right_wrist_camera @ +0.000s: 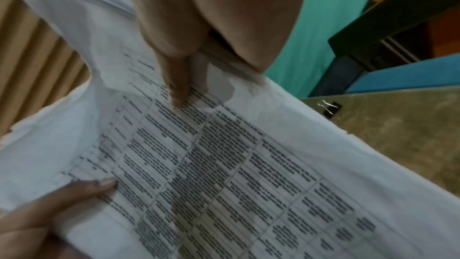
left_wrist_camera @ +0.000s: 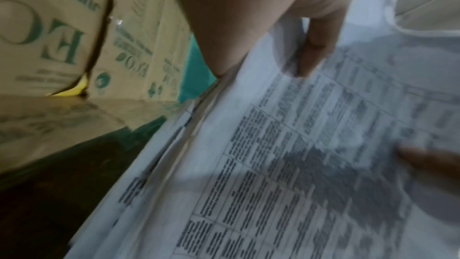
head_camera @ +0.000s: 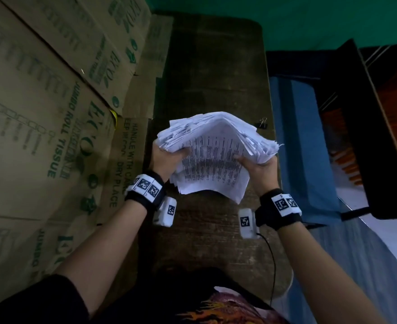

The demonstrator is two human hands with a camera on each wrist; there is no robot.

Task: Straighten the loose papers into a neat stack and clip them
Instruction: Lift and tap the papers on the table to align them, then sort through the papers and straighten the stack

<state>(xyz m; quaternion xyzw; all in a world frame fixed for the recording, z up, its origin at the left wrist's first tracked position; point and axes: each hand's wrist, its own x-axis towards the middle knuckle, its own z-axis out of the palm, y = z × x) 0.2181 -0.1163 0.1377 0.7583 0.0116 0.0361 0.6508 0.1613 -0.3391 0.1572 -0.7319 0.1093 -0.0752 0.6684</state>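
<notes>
Both hands, the left hand [head_camera: 167, 157] and right hand [head_camera: 258, 167], hold the messy papers [head_camera: 213, 155] up over the table [head_camera: 216, 230], so tidying is not done and the clip [head_camera: 263, 123] waits far right.

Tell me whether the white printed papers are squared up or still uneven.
Still uneven: the white printed papers fan out with staggered edges, bowed between the left hand and right hand; the black binder clip lies unused on the table.

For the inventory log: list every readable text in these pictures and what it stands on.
"JUMBO ROLL TISSUE": brown cardboard boxes, green print.
"ECO": same boxes.
"HANDLE WITH CARE", "DRY PLACE": narrow cardboard box side, partly hidden.
White printed paper stack: table text too blurred to read.
Black-and-white wrist markers: patterns, no words.
</notes>
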